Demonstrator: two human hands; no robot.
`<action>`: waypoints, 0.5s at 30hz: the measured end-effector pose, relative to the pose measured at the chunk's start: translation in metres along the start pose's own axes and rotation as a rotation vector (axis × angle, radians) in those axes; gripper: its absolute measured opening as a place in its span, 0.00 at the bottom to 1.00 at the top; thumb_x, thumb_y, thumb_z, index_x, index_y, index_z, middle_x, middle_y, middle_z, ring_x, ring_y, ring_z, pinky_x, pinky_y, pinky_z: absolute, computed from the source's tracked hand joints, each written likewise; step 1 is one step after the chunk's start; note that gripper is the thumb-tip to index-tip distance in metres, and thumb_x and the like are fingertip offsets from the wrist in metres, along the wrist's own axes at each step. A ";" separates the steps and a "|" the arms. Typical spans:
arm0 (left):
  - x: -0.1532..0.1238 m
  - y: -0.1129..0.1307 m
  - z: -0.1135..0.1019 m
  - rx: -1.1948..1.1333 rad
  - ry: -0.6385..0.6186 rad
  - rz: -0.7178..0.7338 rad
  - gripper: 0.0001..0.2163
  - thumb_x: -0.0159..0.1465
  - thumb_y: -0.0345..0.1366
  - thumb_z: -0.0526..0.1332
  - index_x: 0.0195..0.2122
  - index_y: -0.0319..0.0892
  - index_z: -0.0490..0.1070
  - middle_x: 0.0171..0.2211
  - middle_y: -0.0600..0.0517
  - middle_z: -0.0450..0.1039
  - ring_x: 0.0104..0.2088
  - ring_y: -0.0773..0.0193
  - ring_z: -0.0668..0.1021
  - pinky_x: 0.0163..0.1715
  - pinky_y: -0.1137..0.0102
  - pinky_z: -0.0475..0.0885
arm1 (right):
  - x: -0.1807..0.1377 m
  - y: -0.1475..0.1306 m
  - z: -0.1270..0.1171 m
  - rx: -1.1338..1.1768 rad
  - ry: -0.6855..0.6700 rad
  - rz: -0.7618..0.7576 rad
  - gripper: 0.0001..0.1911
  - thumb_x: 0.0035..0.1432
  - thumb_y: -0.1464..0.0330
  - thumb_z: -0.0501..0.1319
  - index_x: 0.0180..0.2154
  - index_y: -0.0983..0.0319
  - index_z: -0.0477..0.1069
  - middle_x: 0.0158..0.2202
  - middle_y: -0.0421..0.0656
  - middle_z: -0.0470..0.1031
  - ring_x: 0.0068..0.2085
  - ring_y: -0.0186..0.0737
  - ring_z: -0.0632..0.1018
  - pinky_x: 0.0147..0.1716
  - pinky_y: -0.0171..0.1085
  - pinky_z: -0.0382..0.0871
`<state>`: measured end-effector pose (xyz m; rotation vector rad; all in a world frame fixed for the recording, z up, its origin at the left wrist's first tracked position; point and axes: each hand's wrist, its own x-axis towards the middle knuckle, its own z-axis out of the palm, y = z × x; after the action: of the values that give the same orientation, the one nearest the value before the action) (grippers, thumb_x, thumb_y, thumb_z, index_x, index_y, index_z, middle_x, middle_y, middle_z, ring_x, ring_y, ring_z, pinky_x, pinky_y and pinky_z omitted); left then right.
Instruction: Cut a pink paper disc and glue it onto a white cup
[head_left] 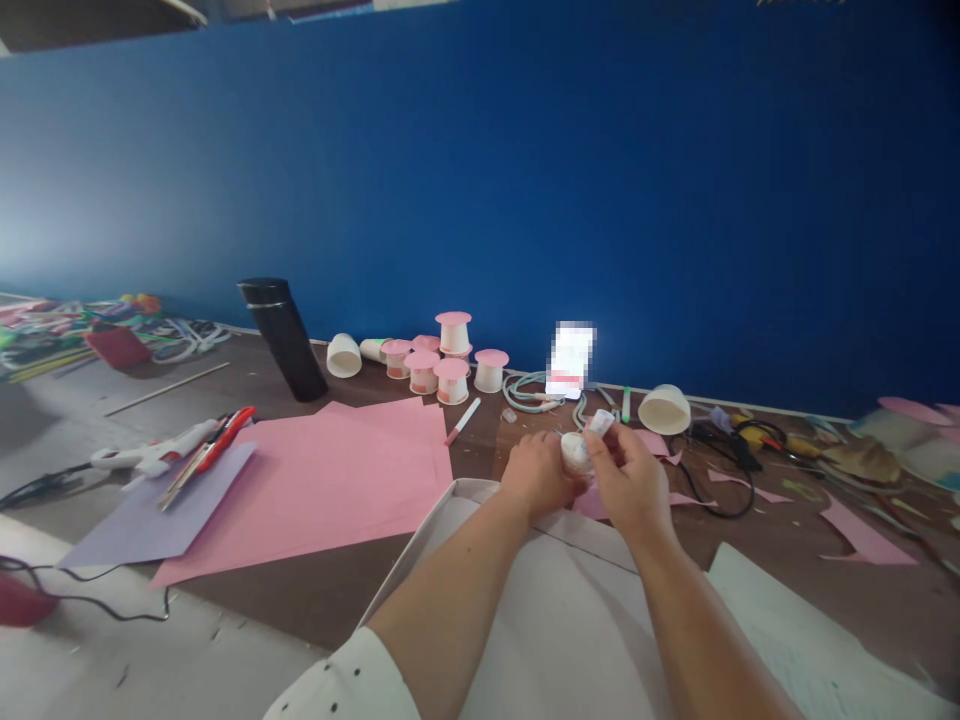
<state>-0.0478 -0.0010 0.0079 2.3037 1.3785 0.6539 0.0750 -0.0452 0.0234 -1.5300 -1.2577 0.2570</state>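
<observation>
Both my hands meet over the table's middle. My left hand is closed round a small white paper cup, held on its side. My right hand pinches a small white tube-like thing, perhaps a glue stick, against the cup. A pink paper piece lies just under my hands. Beyond them stand several small white cups with pink paper tops near the blue wall.
A large pink sheet and a lilac sheet lie at left, with red scissors and a glue gun. A black flask stands behind. An open white cup, cables and pink scraps lie right. White card lies near me.
</observation>
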 end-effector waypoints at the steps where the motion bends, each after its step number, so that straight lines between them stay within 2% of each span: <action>1: 0.000 0.000 0.000 0.001 -0.003 -0.005 0.24 0.54 0.49 0.65 0.46 0.40 0.70 0.48 0.42 0.75 0.50 0.47 0.75 0.53 0.57 0.70 | 0.000 0.000 0.000 0.011 0.001 0.006 0.25 0.56 0.49 0.60 0.44 0.61 0.76 0.41 0.49 0.81 0.41 0.51 0.79 0.42 0.45 0.70; 6: -0.001 0.002 -0.001 0.006 -0.002 -0.013 0.23 0.54 0.50 0.65 0.46 0.40 0.71 0.48 0.42 0.75 0.49 0.47 0.76 0.51 0.57 0.71 | 0.000 0.001 0.001 0.020 -0.010 0.032 0.23 0.55 0.50 0.62 0.43 0.60 0.77 0.39 0.48 0.82 0.40 0.51 0.80 0.42 0.46 0.69; 12: -0.002 0.004 -0.005 0.013 -0.009 -0.015 0.23 0.54 0.49 0.65 0.47 0.41 0.71 0.47 0.43 0.75 0.50 0.48 0.76 0.51 0.59 0.71 | 0.002 -0.001 -0.004 0.054 0.157 0.019 0.22 0.54 0.50 0.64 0.40 0.60 0.76 0.37 0.47 0.81 0.39 0.50 0.79 0.42 0.44 0.69; 15: -0.002 0.004 -0.004 0.004 0.000 -0.005 0.24 0.54 0.51 0.65 0.47 0.41 0.71 0.47 0.43 0.75 0.49 0.48 0.76 0.50 0.59 0.72 | 0.002 -0.002 -0.007 0.087 0.163 0.018 0.21 0.55 0.50 0.64 0.41 0.60 0.76 0.37 0.46 0.81 0.39 0.48 0.79 0.41 0.42 0.69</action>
<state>-0.0480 -0.0045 0.0131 2.3029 1.3861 0.6496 0.0798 -0.0482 0.0282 -1.4578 -1.0909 0.1921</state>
